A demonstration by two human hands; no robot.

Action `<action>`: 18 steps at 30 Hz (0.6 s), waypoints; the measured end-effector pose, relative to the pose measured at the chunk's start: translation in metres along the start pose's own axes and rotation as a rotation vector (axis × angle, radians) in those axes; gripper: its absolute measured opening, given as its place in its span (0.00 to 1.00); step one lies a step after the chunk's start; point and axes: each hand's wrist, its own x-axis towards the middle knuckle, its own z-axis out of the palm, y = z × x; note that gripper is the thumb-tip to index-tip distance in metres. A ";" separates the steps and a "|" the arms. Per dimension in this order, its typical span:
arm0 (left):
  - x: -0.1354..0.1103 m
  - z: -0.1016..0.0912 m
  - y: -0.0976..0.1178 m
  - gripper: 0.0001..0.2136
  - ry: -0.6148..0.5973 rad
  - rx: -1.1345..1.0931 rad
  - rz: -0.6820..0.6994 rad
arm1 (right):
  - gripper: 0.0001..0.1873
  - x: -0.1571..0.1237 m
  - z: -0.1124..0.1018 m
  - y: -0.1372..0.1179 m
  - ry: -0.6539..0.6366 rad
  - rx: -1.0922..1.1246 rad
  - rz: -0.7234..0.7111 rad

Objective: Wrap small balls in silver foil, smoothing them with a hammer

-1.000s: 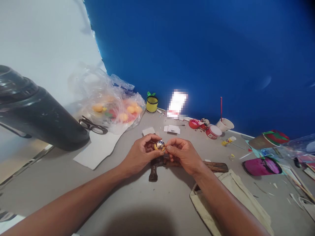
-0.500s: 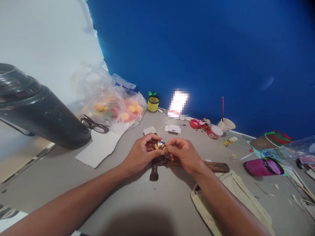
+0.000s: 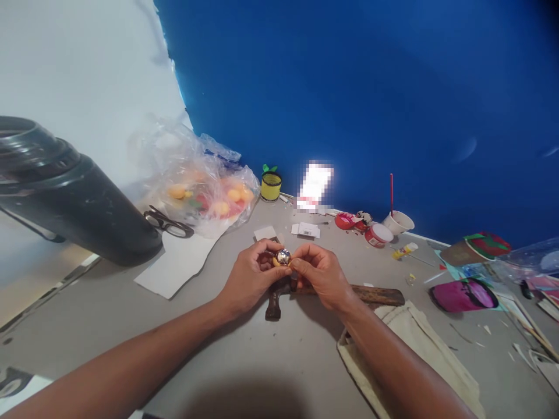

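A small shiny silver ball-like piece with a yellow-orange rim (image 3: pixel 283 256) is held above the table, its exact kind unclear. My left hand (image 3: pixel 251 270) curls its thumb and fingers around the left side of it. From the right, my right hand (image 3: pixel 321 270) pinches its thumb and forefinger at the rim's edge. Beneath both hands lies a hammer with a dark metal head (image 3: pixel 273 305) and a wooden handle (image 3: pixel 378 295); my right hand covers part of the handle. A folded beige cloth (image 3: pixel 406 337) rests under my right forearm.
On the left a large dark flask (image 3: pixel 87 203) stands beside glasses (image 3: pixel 170 223) and a clear bag of orange things (image 3: pixel 209 186). Behind are a yellow cup (image 3: pixel 271 187), a small white box (image 3: pixel 305 230) and a red-lidded tub (image 3: pixel 378 235). A magenta cup (image 3: pixel 463 295) lies on the right.
Both hands still hold the silver piece in nearly the same spot. My right hand has shifted slightly left, and the camera view has turned a little.
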 end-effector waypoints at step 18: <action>0.011 -0.007 0.004 0.22 -0.008 -0.193 -0.052 | 0.23 -0.006 -0.039 -0.020 -0.280 -1.348 0.023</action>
